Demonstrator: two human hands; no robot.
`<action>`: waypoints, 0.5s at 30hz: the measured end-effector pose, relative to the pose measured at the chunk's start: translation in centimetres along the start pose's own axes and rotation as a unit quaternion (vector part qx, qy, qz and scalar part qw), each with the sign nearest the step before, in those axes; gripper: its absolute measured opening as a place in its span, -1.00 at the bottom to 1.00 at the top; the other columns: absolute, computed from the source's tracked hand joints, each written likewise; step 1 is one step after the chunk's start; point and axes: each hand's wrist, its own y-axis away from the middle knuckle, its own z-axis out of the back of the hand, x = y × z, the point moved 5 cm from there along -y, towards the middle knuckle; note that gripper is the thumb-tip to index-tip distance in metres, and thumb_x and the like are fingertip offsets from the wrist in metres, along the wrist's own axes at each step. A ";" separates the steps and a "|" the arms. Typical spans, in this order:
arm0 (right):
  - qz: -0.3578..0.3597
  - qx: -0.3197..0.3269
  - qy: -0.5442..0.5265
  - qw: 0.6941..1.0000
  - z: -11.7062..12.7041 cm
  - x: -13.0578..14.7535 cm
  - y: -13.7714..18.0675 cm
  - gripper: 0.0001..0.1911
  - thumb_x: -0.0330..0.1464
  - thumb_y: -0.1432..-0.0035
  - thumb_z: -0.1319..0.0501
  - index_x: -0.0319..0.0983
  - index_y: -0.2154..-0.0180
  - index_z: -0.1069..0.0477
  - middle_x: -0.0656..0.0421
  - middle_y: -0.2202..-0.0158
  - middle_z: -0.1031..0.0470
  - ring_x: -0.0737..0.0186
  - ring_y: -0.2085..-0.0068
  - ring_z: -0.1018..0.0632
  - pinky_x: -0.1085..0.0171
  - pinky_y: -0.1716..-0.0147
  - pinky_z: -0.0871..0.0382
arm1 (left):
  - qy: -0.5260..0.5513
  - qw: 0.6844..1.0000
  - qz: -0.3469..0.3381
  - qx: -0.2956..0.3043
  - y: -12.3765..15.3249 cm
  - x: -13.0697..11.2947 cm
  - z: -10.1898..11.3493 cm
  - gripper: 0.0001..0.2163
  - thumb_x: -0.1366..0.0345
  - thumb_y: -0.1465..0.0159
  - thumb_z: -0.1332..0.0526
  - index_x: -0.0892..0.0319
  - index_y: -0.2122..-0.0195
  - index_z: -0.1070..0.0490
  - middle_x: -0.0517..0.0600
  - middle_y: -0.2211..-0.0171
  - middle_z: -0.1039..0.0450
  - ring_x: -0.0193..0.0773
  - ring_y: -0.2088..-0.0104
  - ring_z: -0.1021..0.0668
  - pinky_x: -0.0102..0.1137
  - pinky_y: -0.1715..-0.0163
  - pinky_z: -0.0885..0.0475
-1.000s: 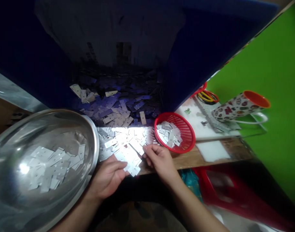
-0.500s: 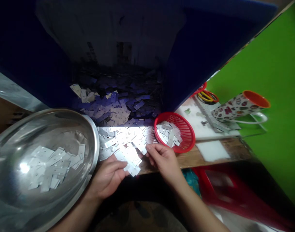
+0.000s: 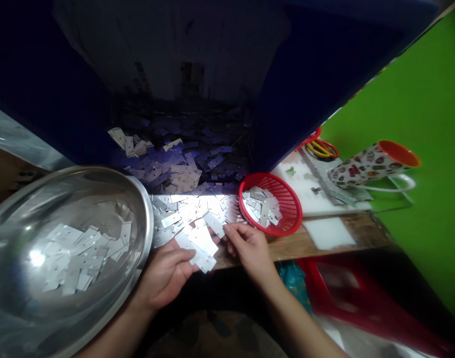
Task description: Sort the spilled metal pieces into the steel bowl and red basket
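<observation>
Several flat metal plates (image 3: pixel 198 247) with small holes lie fanned in my left hand (image 3: pixel 170 272), the thumb pressed over them. My right hand (image 3: pixel 249 248) pinches one metal plate (image 3: pixel 214 223) by its near end, just right of that stack. Beyond both hands spreads a loose pile of similar plates (image 3: pixel 180 175), brightly lit in front and dim inside the blue enclosure. To the left, a large steel bowl (image 3: pixel 143 199) holds a heap of plates (image 3: pixel 76 253). A red plastic basket (image 3: pixel 290 204) with more plates (image 3: pixel 262 206) stands beyond my right hand.
Dark blue walls (image 3: pixel 305 74) enclose the pile on its sides. At the right are a white board (image 3: pixel 324 211), a small white block (image 3: pixel 329 233) and a patterned mug (image 3: pixel 365 169) with an orange inside. A red plastic object (image 3: pixel 339 288) sits below the wooden table edge (image 3: pixel 287 247).
The plate in my right hand has turned slightly and shows more of its face. My right hand has shifted a little to the left; my left hand is nearly still.
</observation>
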 end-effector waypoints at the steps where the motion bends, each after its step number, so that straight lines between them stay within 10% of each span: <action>1: 0.005 -0.001 0.004 1.000 0.1 0.0 0.0 -0.64 -0.10 -0.10 -0.26 -0.28 0.50 -0.43 0.29 0.69 -0.30 0.42 0.65 -0.26 0.41 0.66 -0.10 | 0.001 1.000 -0.001 0.000 0.0 0.0 0.0 -0.55 0.50 -0.16 -0.21 0.11 -0.10 -0.38 0.06 0.08 -0.54 -0.06 0.01 -0.52 -0.24 0.05 -0.43; 9: 0.311 -0.025 0.216 0.925 -0.5 2.9 2.3 -0.82 -0.42 -0.23 -0.17 -0.21 0.20 -0.54 0.09 0.28 -0.51 0.20 0.23 -0.52 0.24 0.19 -0.41 | -0.027 0.999 -0.007 -0.039 0.0 -0.2 -0.1 -0.57 0.45 -0.14 -0.24 0.07 -0.06 -0.41 0.03 0.04 -0.53 -0.07 0.03 -0.53 -0.24 0.05 -0.44; 15: 0.304 -0.028 0.228 0.924 -0.6 2.7 2.5 -0.77 -0.41 -0.19 -0.23 -0.21 0.08 -0.47 0.11 0.24 -0.49 0.27 0.31 -0.49 0.30 0.27 -0.42 | -0.026 0.999 -0.014 -0.045 0.0 -0.3 -0.1 -0.57 0.46 -0.13 -0.24 0.07 -0.05 -0.43 0.02 -0.03 -0.48 -0.07 0.02 -0.53 -0.28 0.07 -0.45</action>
